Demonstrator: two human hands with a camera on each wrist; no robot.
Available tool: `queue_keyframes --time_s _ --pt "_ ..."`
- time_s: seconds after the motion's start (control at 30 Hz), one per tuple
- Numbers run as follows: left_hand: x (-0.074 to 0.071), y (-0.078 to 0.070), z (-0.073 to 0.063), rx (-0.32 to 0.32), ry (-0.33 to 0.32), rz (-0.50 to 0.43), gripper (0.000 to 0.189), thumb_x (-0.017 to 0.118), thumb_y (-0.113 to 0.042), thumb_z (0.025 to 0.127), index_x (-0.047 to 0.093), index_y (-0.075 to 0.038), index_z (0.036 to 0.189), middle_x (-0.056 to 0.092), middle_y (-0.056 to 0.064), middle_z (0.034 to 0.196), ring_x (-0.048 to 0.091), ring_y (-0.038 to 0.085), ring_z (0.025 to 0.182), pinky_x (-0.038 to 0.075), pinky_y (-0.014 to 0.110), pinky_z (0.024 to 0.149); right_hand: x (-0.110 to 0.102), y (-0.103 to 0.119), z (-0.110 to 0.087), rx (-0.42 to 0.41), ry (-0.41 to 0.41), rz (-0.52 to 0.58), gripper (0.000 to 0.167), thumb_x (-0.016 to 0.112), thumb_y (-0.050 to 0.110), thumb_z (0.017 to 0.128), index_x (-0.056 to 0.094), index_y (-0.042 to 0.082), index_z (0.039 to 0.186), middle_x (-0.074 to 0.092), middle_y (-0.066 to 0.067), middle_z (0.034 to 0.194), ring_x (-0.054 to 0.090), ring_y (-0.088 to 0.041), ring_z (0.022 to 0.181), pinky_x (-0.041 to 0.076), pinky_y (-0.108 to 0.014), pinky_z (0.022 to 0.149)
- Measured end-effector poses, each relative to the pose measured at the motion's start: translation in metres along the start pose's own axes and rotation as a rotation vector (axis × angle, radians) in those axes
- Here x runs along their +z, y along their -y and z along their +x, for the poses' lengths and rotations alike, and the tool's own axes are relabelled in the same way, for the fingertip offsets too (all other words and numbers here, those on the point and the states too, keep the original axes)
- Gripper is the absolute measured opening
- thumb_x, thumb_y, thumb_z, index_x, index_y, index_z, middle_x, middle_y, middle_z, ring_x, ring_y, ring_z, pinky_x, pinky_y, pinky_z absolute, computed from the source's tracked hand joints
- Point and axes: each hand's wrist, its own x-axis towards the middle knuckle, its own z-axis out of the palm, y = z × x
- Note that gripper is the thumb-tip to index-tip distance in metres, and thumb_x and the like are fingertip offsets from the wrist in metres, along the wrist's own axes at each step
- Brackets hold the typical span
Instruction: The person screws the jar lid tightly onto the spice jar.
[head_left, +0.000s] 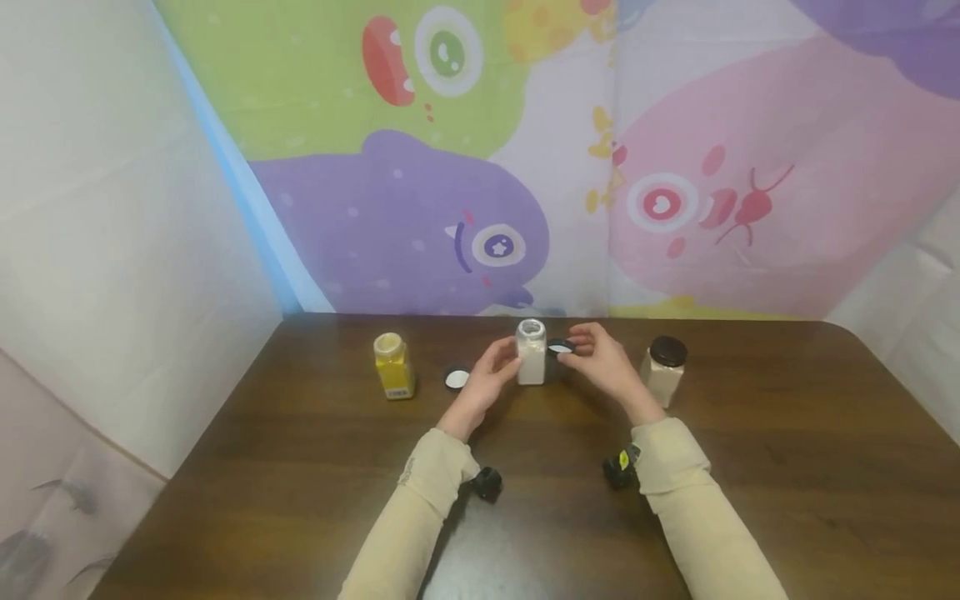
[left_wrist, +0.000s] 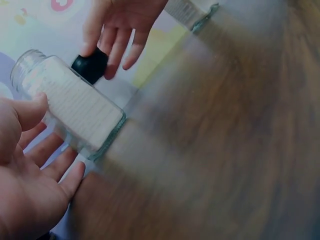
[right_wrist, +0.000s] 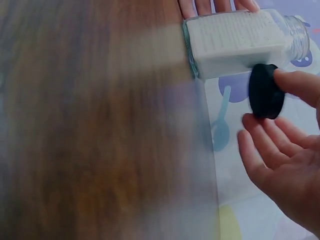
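Note:
A square glass jar [head_left: 532, 358] of white powder stands uncapped on the table, its threaded mouth showing. My left hand [head_left: 491, 379] holds it from the left; in the left wrist view the thumb lies on the near side and the fingers reach behind the glass. Just right of the jar, my right hand [head_left: 603, 362] pinches a black screw lid [right_wrist: 266, 91] between thumb and fingers. The lid is off the jar, tilted, with its white inside showing in the head view.
An uncapped jar of yellow contents [head_left: 394, 368] stands on the left, and another black lid [head_left: 457, 379] lies white side up beside it. A jar with a dark lid [head_left: 665, 371] stands right of my right hand. Behind the wooden table [head_left: 547, 517] hangs a cartoon-printed cloth [head_left: 420, 217].

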Motion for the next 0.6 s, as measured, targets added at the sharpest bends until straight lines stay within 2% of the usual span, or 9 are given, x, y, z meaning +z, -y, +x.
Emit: queue_keyframes --time_s 0.17,0.33,0.47,0.6 --pt "0.0 0.002 0.001 -0.009 0.01 0.009 0.045 0.052 -0.016 0.092 0.039 -0.01 0.135 0.044 0.013 0.137 0.04 0.028 0.126 0.034 0.041 0.103 0.0 0.005 -0.001 -0.034 -0.044 0.031 0.055 0.071 0.018 0.078 0.045 0.0 0.124 0.055 -0.022 0.117 0.054 -0.037 0.107 0.043 -0.045 0.093" --pt "-0.001 0.0 -0.001 -0.022 0.025 0.003 0.046 0.053 -0.018 0.092 0.039 -0.01 0.136 0.042 0.014 0.138 0.039 0.029 0.127 0.032 0.043 0.105 0.0 0.006 0.0 -0.059 -0.038 0.102 0.058 0.072 0.014 0.077 0.043 -0.002 0.125 0.05 -0.026 0.118 0.052 -0.038 0.11 0.043 -0.044 0.095" --pt "-0.002 -0.012 -0.007 -0.014 0.046 0.008 0.046 0.052 -0.015 0.092 0.038 -0.005 0.135 0.042 0.017 0.138 0.038 0.032 0.127 0.032 0.044 0.104 0.001 0.009 0.001 -0.084 -0.025 0.213 0.062 0.072 0.003 0.075 0.04 -0.005 0.126 0.043 -0.027 0.12 0.049 -0.038 0.114 0.042 -0.042 0.096" --pt "-0.001 -0.025 -0.014 -0.014 0.055 0.021 0.046 0.051 -0.013 0.093 0.036 -0.002 0.136 0.041 0.019 0.137 0.038 0.033 0.127 0.032 0.043 0.104 0.001 0.014 0.003 -0.104 -0.026 0.261 0.066 0.07 -0.005 0.073 0.036 -0.006 0.129 0.04 -0.028 0.119 0.047 -0.038 0.114 0.04 -0.043 0.098"
